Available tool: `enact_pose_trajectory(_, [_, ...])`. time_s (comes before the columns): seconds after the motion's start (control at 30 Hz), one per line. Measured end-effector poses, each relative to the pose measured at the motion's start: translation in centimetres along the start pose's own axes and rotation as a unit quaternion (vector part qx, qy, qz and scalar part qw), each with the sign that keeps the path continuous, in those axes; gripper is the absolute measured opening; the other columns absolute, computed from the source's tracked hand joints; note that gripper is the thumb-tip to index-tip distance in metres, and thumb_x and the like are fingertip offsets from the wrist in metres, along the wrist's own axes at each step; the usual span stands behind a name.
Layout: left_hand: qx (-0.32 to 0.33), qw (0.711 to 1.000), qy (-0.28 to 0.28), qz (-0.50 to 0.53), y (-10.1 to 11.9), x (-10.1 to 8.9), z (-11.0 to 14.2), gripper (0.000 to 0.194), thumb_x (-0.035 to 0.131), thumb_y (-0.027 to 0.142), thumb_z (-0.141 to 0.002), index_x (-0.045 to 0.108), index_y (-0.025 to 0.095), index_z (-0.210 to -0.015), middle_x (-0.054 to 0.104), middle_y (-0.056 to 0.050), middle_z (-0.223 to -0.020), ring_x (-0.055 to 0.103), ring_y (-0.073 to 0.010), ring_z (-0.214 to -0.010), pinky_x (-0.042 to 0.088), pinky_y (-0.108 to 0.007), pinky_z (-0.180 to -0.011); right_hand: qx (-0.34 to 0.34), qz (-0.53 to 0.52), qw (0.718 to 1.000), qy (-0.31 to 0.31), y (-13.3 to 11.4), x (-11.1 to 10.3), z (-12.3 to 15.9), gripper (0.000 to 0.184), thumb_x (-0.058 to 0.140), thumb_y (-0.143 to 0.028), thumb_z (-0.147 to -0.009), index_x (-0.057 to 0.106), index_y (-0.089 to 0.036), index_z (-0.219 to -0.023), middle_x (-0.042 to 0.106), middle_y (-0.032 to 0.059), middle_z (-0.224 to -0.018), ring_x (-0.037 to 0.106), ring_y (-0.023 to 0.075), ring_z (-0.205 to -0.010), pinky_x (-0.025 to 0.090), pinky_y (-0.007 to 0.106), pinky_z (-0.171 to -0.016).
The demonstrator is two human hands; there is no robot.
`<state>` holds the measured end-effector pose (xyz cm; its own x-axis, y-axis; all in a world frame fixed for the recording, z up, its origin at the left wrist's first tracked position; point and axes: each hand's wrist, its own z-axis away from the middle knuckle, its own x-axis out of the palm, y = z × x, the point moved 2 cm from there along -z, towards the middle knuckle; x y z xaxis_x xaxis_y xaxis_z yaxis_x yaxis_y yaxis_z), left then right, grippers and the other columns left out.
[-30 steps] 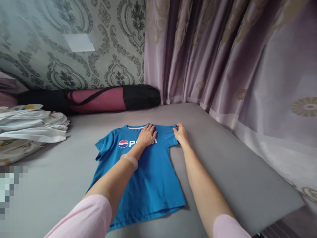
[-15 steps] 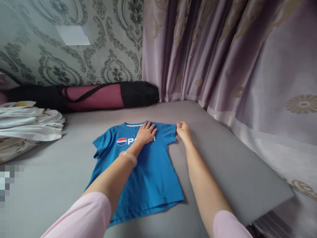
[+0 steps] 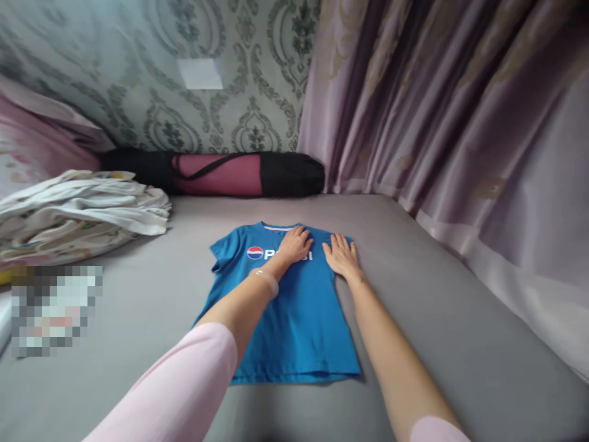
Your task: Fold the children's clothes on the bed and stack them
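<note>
A blue T-shirt (image 3: pixel 285 331) with a round logo and white lettering lies spread out, neckline away from me. My left hand (image 3: pixel 296 244) rests flat on its upper chest, fingers spread, covering part of the lettering. A pale bangle (image 3: pixel 267 281) circles my left wrist. On the right sleeve lies my right hand (image 3: pixel 343 255), palm down with fingers stretched out, hiding most of that sleeve. The left sleeve (image 3: pixel 225 250) lies out to the side with a fold at its lower edge.
Grey sheeting (image 3: pixel 147 307) covers the bed under the shirt. A black and maroon roll bag (image 3: pixel 221 174) lies along the patterned wall. At the left is a heap of pale cloth (image 3: pixel 92 209), with a blurred-out item (image 3: pixel 55 313) nearer me. Purple curtains (image 3: pixel 414 110) hang at the right.
My right hand has let go of the right sleeve's end and now lies flat on that sleeve. My left hand stays on the chest. The whole view has swung left.
</note>
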<state>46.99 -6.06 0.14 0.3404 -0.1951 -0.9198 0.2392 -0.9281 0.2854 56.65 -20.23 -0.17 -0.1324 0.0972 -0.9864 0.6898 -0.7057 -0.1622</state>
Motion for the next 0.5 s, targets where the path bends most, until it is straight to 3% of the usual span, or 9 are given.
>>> enact_pose_trajectory(0.13, [-0.006, 1.000, -0.010, 0.006, -0.9, -2.2, 1.0, 0.043, 0.058, 0.031, -0.090, 0.057, 0.013, -0.129, 0.056, -0.016, -0.137, 0.052, -0.0258, -0.129, 0.040, -0.038, -0.110, 0.004, 0.019, 1.000, -0.010, 0.0, -0.1, -0.3, 0.067, 0.013, -0.048, -0.102, 0.025, -0.009, -0.155, 0.022, 0.0115, -0.162, 0.016, 0.0237, -0.150, 0.010, 0.048, -0.121])
enact_pose_trajectory(0.23, [-0.029, 1.000, 0.005, 0.007, -3.5, -5.4, 3.1, 0.042, 0.059, 0.031, -0.089, 0.059, 0.017, -0.128, 0.061, -0.011, -0.132, 0.056, -0.0226, -0.122, 0.043, -0.032, -0.106, 0.008, 0.027, 0.999, -0.023, -0.1, 0.1, -0.5, 0.068, 0.012, -0.050, -0.101, 0.023, -0.010, -0.156, 0.020, 0.0113, -0.163, 0.015, 0.0239, -0.150, 0.011, 0.048, -0.121])
enact_pose_trajectory(0.3, [-0.086, 0.996, 0.036, 0.006, -6.4, -8.0, 5.1, 0.036, 0.053, 0.032, -0.092, 0.061, 0.019, -0.125, 0.063, -0.009, -0.128, 0.057, -0.0221, -0.121, 0.042, -0.032, -0.105, 0.012, 0.030, 0.999, -0.030, -0.1, 0.1, -0.7, 0.069, 0.012, -0.051, -0.100, 0.022, -0.011, -0.156, 0.019, 0.0111, -0.163, 0.015, 0.0247, -0.150, 0.011, 0.049, -0.120])
enact_pose_trajectory(0.4, [-0.223, 0.971, 0.083, -0.007, -11.5, -11.3, 8.6, 0.037, 0.045, 0.031, -0.095, 0.060, 0.015, -0.125, 0.064, -0.013, -0.126, 0.057, -0.0240, -0.120, 0.041, -0.034, -0.105, 0.021, 0.038, 0.998, -0.043, -0.2, -0.1, -1.1, 0.068, 0.014, -0.050, -0.101, 0.022, -0.010, -0.156, 0.019, 0.0112, -0.163, 0.015, 0.0259, -0.150, 0.011, 0.050, -0.120])
enact_pose_trajectory(0.5, [-0.334, 0.939, 0.084, -0.013, -15.7, -12.8, 11.8, 0.039, 0.046, 0.029, -0.093, 0.062, 0.006, -0.120, 0.067, -0.020, -0.113, 0.061, -0.0298, -0.111, 0.043, -0.040, -0.099, 0.030, 0.040, 0.996, -0.071, -0.6, -1.1, -1.4, 0.068, 0.018, -0.049, -0.101, 0.024, -0.010, -0.155, 0.019, 0.0130, -0.163, 0.016, 0.0272, -0.150, 0.013, 0.051, -0.120])
